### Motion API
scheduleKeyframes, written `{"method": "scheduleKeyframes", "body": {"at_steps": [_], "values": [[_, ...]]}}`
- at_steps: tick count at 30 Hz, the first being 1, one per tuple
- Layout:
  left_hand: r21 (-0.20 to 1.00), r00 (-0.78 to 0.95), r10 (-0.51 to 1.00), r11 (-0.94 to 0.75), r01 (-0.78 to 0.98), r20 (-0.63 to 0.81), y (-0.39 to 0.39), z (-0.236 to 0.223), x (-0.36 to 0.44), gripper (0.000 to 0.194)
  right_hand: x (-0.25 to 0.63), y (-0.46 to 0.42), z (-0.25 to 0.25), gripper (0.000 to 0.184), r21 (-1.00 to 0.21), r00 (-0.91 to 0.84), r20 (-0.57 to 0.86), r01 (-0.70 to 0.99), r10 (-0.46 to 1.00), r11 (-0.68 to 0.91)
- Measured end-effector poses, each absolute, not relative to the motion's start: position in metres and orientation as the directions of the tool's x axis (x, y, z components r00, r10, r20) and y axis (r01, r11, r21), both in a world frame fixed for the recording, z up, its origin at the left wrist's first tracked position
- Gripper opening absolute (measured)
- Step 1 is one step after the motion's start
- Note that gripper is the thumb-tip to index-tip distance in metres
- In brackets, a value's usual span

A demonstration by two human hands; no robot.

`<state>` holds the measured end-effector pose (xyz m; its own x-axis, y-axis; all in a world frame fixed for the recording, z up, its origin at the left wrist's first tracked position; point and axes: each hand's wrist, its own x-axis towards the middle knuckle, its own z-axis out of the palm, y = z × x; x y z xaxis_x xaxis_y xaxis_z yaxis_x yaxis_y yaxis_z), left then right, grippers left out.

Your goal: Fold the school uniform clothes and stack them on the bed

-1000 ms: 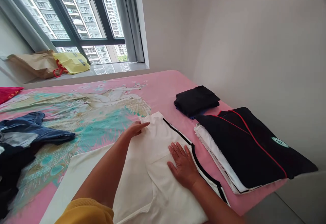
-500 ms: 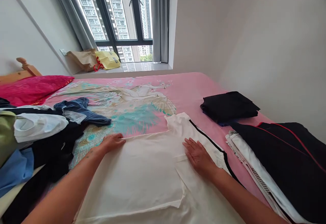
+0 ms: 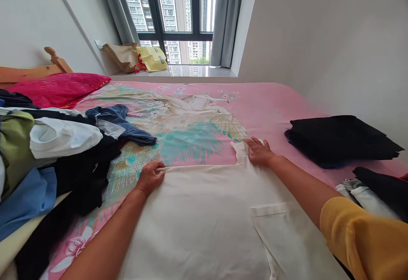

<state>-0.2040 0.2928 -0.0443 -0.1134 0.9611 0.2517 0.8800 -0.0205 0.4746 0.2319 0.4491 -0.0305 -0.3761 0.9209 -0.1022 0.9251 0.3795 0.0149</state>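
A cream-white garment [image 3: 204,220] lies spread over the near part of the bed, with a flap or pocket-like piece [image 3: 274,216] on its right side. At its upper left corner my left hand [image 3: 151,178] is closed, thumb and fingers pinching the fabric edge. My right hand [image 3: 259,151] rests flat with fingers stretched out on the narrow strip at the garment's upper right end. The garment's lower edge runs out of view.
On the left is a heap of clothes, with a white shirt [image 3: 66,137] and denim shorts [image 3: 124,125]. Folded black clothes [image 3: 341,140] lie at right, above another stack [image 3: 372,195]. A red pillow [image 3: 60,89] and paper bag [image 3: 123,57] are farther back.
My right hand has slid forward from the garment's middle to its upper right end, its black-trimmed edge now mostly hidden. My left hand stays at the corner. The view has turned left.
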Motion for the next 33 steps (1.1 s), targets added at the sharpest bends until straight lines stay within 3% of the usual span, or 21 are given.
{"method": "scheduleKeyframes", "body": {"at_steps": [3,8,13,17,20,24,29,33], "values": [[0.510,-0.148,0.963,0.014,0.860,0.223,0.292,-0.045,-0.204,0.021,0.227,0.468,-0.019,0.077,0.040,-0.366,-0.152,0.926,0.918,0.376],[0.559,-0.181,0.978,0.094,0.824,0.102,0.293,-0.034,-0.202,0.024,0.226,0.461,0.004,0.034,0.103,-0.411,-0.131,0.900,0.902,0.424],[0.574,-0.115,0.990,0.141,0.807,-0.081,0.287,0.004,-0.199,0.023,0.251,0.417,0.041,0.028,0.180,-0.545,0.018,0.827,0.838,0.533],[0.563,-0.079,0.994,0.108,0.819,-0.076,0.259,0.039,-0.190,0.020,0.282,0.372,0.078,0.029,0.266,-0.651,0.183,0.754,0.737,0.600],[0.487,0.014,0.999,-0.026,0.873,0.029,0.228,0.057,-0.184,0.019,0.301,0.333,0.104,0.029,0.257,-0.694,0.249,0.720,0.676,0.644],[0.289,0.181,0.969,-0.224,0.931,0.168,0.185,0.063,-0.183,0.018,0.313,0.274,0.123,0.023,0.205,-0.703,0.291,0.709,0.649,0.675],[0.104,0.305,0.930,-0.331,0.938,0.204,0.142,0.046,-0.182,0.024,0.317,0.202,0.106,0.023,0.112,-0.660,0.160,0.751,0.734,0.651],[0.088,0.338,0.927,-0.355,0.931,0.163,0.117,0.026,-0.179,0.022,0.316,0.162,0.072,0.024,0.027,-0.676,0.058,0.737,0.735,0.676]]}}
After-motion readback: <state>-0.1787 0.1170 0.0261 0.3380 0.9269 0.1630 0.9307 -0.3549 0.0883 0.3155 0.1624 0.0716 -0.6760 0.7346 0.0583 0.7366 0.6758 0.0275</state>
